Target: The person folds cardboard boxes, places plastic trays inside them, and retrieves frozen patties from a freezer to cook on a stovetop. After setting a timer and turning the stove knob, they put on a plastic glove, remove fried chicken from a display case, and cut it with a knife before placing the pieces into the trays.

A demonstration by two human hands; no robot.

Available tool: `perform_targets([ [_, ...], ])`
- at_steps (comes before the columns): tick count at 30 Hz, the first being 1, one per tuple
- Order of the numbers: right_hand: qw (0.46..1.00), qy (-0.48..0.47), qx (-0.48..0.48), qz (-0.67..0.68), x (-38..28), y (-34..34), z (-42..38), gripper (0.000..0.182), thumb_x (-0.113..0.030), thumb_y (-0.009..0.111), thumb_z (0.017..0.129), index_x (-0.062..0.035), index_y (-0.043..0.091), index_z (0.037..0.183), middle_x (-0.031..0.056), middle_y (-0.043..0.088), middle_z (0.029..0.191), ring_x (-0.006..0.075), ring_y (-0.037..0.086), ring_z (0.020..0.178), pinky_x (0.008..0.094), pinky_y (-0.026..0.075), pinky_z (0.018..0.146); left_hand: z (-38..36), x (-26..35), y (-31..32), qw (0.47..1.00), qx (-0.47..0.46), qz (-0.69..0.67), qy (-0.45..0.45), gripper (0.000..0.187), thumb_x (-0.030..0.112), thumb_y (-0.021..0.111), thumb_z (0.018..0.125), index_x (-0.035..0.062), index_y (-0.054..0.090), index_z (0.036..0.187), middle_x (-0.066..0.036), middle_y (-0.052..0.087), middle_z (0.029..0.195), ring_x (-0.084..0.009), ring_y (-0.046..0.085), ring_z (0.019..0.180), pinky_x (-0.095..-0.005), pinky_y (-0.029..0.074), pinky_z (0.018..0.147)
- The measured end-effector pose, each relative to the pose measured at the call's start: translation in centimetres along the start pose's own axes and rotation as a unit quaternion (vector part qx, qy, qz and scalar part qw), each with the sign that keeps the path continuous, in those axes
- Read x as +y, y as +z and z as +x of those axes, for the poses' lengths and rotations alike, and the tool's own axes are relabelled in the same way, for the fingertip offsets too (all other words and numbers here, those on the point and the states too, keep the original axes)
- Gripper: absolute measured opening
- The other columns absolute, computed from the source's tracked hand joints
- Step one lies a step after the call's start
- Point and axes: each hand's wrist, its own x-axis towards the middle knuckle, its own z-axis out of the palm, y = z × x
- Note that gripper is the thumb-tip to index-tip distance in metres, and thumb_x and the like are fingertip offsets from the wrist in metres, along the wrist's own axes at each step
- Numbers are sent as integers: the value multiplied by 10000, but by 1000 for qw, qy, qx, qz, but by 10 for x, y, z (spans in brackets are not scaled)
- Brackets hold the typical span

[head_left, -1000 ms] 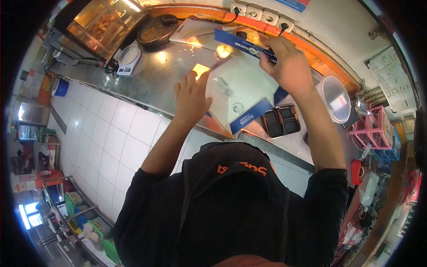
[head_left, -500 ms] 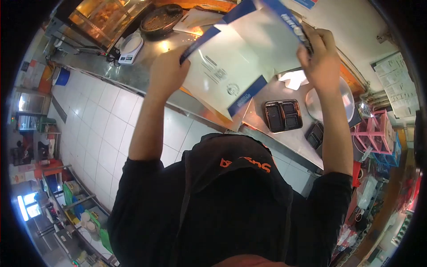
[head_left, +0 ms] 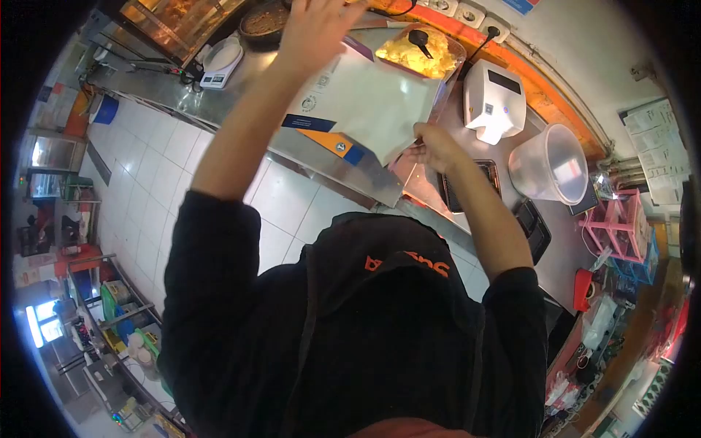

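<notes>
A cardboard food box [head_left: 369,102], white inside with blue and orange printed flaps, lies spread open over the steel counter. My right hand [head_left: 437,148] is closed on its near right corner, thumb and fingers pinching the edge. Over the box's far left side, my left hand [head_left: 318,33] is raised with its fingers spread, holding nothing. Just behind the box sits a clear tub of yellow food pieces [head_left: 401,57] with a black scoop [head_left: 420,42] in it. A black compartment tray [head_left: 454,197] is partly hidden beneath my right forearm.
To the right stand a white device with a paper strip [head_left: 493,102] and a clear plastic bucket [head_left: 540,164]. Another black tray [head_left: 537,230] lies near the counter's edge. At left are a kitchen scale [head_left: 217,69] and a dark pan [head_left: 263,25]. Sockets line the wall.
The box has come down from its raised, tilted position, uncovering the yellow food tub and white device. My left hand has let go and moved up; my right hand has moved down and left.
</notes>
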Motion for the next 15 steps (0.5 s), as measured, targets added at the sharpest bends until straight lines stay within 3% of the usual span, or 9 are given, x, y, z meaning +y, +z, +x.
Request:
perform_targets([
  [1,999,30,-38,25,6,2,0,299,-213,546,812,-20,584,1037,88,620,843,188,636,676,362,562,647,-9,9,13,995,94,-10,26,566,315,770,793,64,589,1267,-152,526,1358,-290,381,1357,-476,325,1074],
  [3,994,65,-67,62,26,1,5,283,-212,543,816,-23,584,1022,95,621,860,206,643,692,380,565,675,-36,23,48,935,338,-81,64,271,261,745,755,183,674,1004,-33,609,1218,-253,565,1076,-443,353,903],
  [5,979,112,-90,143,48,0,7,348,-195,534,847,8,543,1130,156,609,937,324,665,869,455,564,780,-79,33,85,896,409,-175,15,303,282,770,745,175,648,1001,-107,533,1298,-308,498,1146,-449,342,890],
  [7,977,118,-64,166,45,14,-15,361,-192,539,845,16,527,1140,143,598,933,331,656,892,465,560,804,-117,59,90,918,353,-132,-123,469,324,785,755,145,614,1154,-214,467,1343,-376,440,1200,-483,330,952],
  [8,975,112,-61,180,43,21,-25,317,-165,524,834,10,539,1098,138,617,911,306,673,813,434,579,730,-124,69,101,919,350,-136,-118,469,324,785,755,145,614,1154,-214,467,1343,-376,440,1200,-483,330,952],
  [10,965,109,-95,218,45,25,-32,320,-101,503,817,5,521,1118,157,646,930,297,703,768,420,605,652,-136,88,125,923,149,-237,-265,674,320,812,745,111,522,1317,-259,428,1355,-418,410,1199,-509,311,1022],
  [11,965,115,-94,217,48,27,-38,320,-101,503,817,5,521,1118,157,646,930,297,703,768,420,605,652,-139,89,137,923,143,-238,-267,674,320,812,745,111,522,1317,-259,428,1355,-418,410,1199,-509,311,1022],
  [13,968,77,-105,213,43,34,-55,335,-58,485,808,5,505,1137,177,650,965,301,701,756,418,605,642,-134,82,157,854,159,-447,-212,842,295,830,740,92,394,1432,-264,391,1381,-454,384,1226,-497,300,1074],
  [15,961,82,-123,234,54,30,-57,349,-30,475,818,12,474,1165,193,645,992,296,694,770,405,596,661,-135,72,171,825,85,-513,-221,840,130,805,726,46,365,1437,-247,345,1412,-404,381,1300,-434,379,1058],
])
